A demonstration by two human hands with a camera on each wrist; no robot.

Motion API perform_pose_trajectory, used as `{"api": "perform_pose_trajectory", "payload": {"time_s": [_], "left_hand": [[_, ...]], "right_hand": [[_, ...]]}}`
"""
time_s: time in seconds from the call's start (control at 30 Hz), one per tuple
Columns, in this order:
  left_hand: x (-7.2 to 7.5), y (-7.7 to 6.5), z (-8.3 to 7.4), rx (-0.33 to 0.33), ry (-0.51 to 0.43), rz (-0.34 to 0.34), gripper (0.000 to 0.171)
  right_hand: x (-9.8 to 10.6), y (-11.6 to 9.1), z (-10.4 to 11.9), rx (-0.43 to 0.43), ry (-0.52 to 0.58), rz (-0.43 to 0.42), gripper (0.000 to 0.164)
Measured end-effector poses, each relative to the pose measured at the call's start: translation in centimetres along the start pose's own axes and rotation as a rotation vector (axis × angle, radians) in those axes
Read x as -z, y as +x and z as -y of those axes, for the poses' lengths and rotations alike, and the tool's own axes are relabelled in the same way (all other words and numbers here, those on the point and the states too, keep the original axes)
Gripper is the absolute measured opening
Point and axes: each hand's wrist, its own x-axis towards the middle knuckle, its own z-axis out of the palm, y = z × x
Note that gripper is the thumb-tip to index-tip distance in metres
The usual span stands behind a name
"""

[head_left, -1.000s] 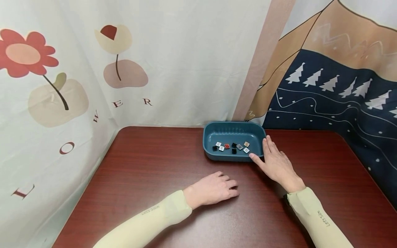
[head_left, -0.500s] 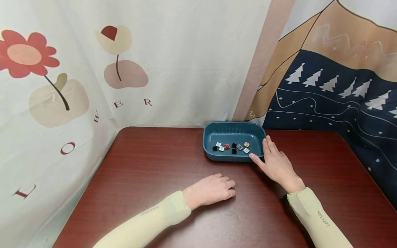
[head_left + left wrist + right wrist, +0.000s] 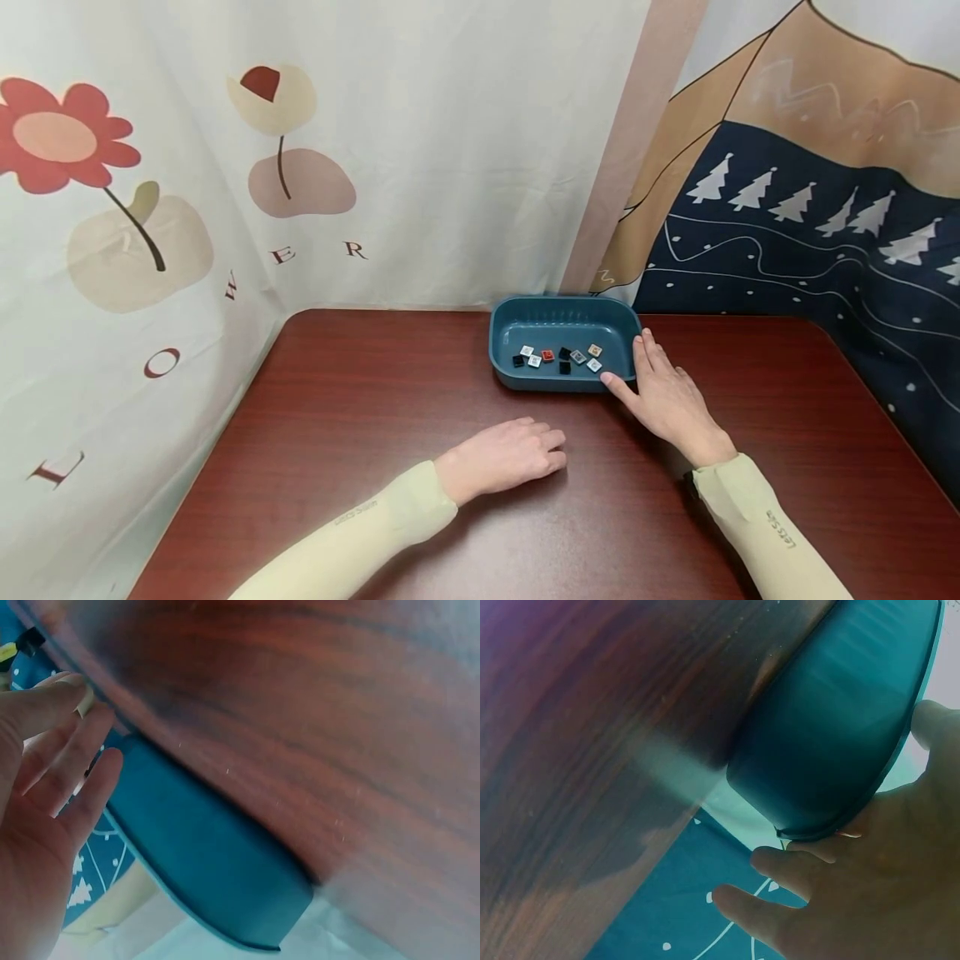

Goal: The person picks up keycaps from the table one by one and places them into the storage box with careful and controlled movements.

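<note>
In the head view a blue plastic tray (image 3: 562, 383) stands near the table's back edge, with several small square pieces like keycaps (image 3: 547, 356) on its floor: white, black, red, grey and tan. My right hand (image 3: 671, 404) rests at the tray's near right corner. Its thumb touches the front rim and its straight fingers lie along the right side. In front of the tray my left hand (image 3: 506, 457) hovers or rests over the table, fingers bent. The left wrist view shows its thumb and fingers pinching a small pale piece (image 3: 85, 701), its kind unclear.
A dark red wood-grain table (image 3: 360, 375) spreads around the tray. Behind it hangs a white curtain (image 3: 450, 150) with flower prints. On the right is a dark blue cloth (image 3: 750, 242) with white trees.
My left fingers have drawn in from a looser spread, and that hand has shifted slightly left. The right hand and the tray keep their places; the view has drifted slightly.
</note>
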Motion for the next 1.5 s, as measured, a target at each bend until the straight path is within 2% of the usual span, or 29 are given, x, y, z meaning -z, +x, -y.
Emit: {"api": "perform_pose_trajectory", "payload": {"time_s": [0.27, 0.4, 0.57, 0.77, 0.83, 1.03, 1.17, 1.5], "left_hand": [[1.1, -0.1, 1.3, 0.048, -0.013, -0.028, 0.014], [1.5, -0.1, 1.9, 0.069, 0.005, -0.070, 0.014], [2.1, 0.0, 3.1, 0.111, -0.052, -0.145, 0.019], [2.2, 0.6, 4.8, 0.170, -0.168, -0.294, 0.017], [2.2, 0.9, 5.3, 0.183, -0.173, -0.340, 0.014], [2.0, 1.8, 6.8, 0.251, -0.216, -0.400, 0.016], [1.9, 2.5, 7.7, 0.301, -0.273, -0.389, 0.018], [1.4, 4.1, 9.0, 0.415, -0.329, -0.235, 0.024]], "right_hand": [[0.0, 0.0, 0.0, -0.006, 0.001, 0.005, 0.106], [0.0, -0.1, 0.0, -0.004, 0.003, 0.006, 0.107], [0.1, 0.0, 0.0, -0.005, 0.004, 0.009, 0.107], [0.0, 0.0, 0.0, 0.000, -0.001, 0.000, 0.106], [0.0, 0.0, 0.0, 0.004, -0.003, -0.010, 0.106], [0.0, -0.1, 0.1, 0.009, 0.001, -0.015, 0.105], [0.0, 0.0, 0.1, 0.008, 0.006, -0.008, 0.105], [0.0, 0.0, 0.0, 0.002, 0.008, -0.003, 0.106]]}}
